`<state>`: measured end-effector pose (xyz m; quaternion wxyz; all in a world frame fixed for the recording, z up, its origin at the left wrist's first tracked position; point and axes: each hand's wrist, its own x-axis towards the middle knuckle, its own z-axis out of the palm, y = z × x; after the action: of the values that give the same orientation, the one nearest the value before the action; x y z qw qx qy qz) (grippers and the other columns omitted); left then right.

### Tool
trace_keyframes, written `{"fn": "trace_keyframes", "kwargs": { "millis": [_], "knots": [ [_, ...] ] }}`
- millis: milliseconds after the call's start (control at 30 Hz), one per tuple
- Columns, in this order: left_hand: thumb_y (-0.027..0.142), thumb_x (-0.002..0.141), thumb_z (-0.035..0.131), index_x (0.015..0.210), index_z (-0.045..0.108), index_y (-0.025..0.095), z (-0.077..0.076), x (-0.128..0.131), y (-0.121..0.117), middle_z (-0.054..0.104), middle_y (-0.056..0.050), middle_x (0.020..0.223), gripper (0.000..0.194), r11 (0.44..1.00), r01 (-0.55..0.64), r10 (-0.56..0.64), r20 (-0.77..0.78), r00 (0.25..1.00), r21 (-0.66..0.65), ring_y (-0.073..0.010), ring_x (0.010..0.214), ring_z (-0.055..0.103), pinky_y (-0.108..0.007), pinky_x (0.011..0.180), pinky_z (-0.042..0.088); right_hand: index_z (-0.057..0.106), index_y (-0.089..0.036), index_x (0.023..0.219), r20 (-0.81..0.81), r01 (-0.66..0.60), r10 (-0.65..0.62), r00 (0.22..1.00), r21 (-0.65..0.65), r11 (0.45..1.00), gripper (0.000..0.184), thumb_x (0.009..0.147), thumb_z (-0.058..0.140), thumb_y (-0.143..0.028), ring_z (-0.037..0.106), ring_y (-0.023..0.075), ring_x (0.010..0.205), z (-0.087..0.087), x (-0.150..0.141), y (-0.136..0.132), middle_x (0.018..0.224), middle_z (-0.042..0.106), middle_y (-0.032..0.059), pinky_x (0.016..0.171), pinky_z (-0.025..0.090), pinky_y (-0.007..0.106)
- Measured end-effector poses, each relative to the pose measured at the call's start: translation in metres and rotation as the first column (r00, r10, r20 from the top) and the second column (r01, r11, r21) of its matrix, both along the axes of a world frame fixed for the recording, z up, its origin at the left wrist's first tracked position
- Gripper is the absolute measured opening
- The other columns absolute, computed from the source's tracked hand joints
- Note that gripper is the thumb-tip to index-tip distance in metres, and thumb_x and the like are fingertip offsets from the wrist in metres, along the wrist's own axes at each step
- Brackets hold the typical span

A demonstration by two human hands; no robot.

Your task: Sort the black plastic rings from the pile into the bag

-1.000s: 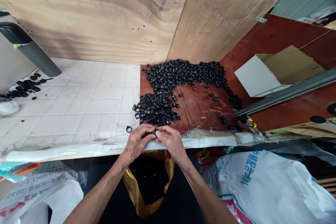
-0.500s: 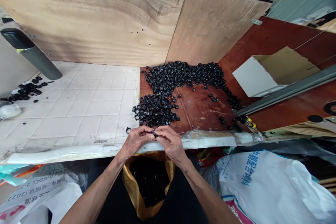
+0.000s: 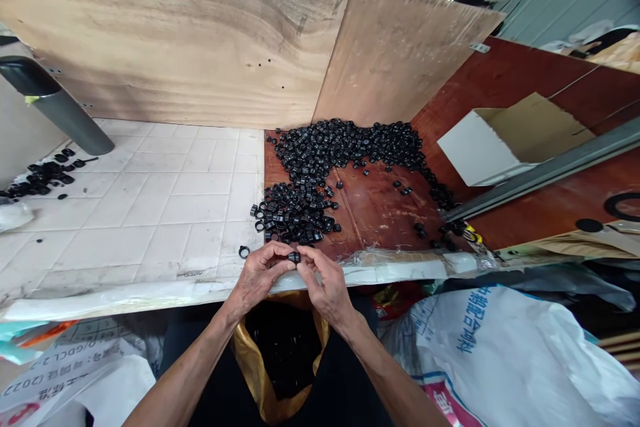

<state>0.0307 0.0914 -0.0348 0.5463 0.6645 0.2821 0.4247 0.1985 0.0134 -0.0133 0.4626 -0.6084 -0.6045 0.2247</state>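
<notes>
In the head view a small black ring-shaped plastic part [image 3: 295, 257] is at the table's front edge. My left hand [image 3: 263, 273] pinches its left end between thumb and fingers. At its right end are the bent fingertips of my right hand [image 3: 325, 283], closed on it. Just beyond my hands lies a heap of black plastic rings [image 3: 295, 210] on the red-brown board. One loose black ring [image 3: 244, 251] rests left of my left hand. A larger pile of small black caps [image 3: 350, 140] spreads along the back. Below my hands a yellow sack [image 3: 255, 373] holds a dark mass of parts.
A grey cylinder with a black top [image 3: 60, 107] stands at the left, beside scattered black pieces [image 3: 43, 177]. Plywood [image 3: 200, 40] walls the back. On the right are an open white carton [image 3: 480, 150] and a slanting metal bar [image 3: 540, 170]. White sacks [image 3: 520, 353] flank my lap.
My right fingers have drawn back slightly to the right, so more of the black part shows between my hands. The view has shifted a little.
</notes>
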Motion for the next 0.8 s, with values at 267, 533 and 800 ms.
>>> {"fn": "trace_keyframes", "kwargs": {
  "millis": [267,533,800],
  "knots": [
    [0.030,0.090,0.075,0.098,0.075,0.019,0.008,-0.004,-0.002,0.074,-0.006,0.097,0.014,0.992,0.122,-0.122,0.004,0.993,0.017,-0.0184,0.091,0.068,-0.030,0.086,0.053,0.069,-0.020,0.095,-0.054,0.039,-0.040,0.998,-0.009,0.999,0.018,0.097,0.061,-0.036,0.062,0.0150,0.065,0.003,0.000,-0.012,0.076,0.068,0.0013,0.065,0.051,0.025],
    [0.031,0.089,0.076,0.099,0.076,0.020,0.007,0.001,-0.031,0.073,-0.004,0.099,0.015,0.974,0.112,-0.104,0.052,0.993,-0.199,-0.0168,0.089,0.069,-0.027,0.084,0.055,0.069,-0.020,0.091,-0.106,0.035,-0.040,0.994,-0.048,0.998,0.019,0.097,0.059,-0.034,0.061,0.0140,0.060,0.006,0.000,-0.026,0.073,0.065,0.0006,0.060,0.050,0.024],
    [0.034,0.086,0.079,0.098,0.077,0.019,0.008,0.002,-0.049,0.074,-0.005,0.098,0.019,0.967,0.028,-0.008,0.081,0.997,-0.252,-0.0177,0.089,0.070,-0.028,0.082,0.057,0.068,-0.020,0.099,-0.150,-0.066,0.054,0.987,-0.079,0.995,0.018,0.097,0.059,-0.036,0.063,0.0150,0.059,0.007,0.003,-0.037,0.074,0.065,0.0011,0.059,0.049,0.026]
  ]
}}
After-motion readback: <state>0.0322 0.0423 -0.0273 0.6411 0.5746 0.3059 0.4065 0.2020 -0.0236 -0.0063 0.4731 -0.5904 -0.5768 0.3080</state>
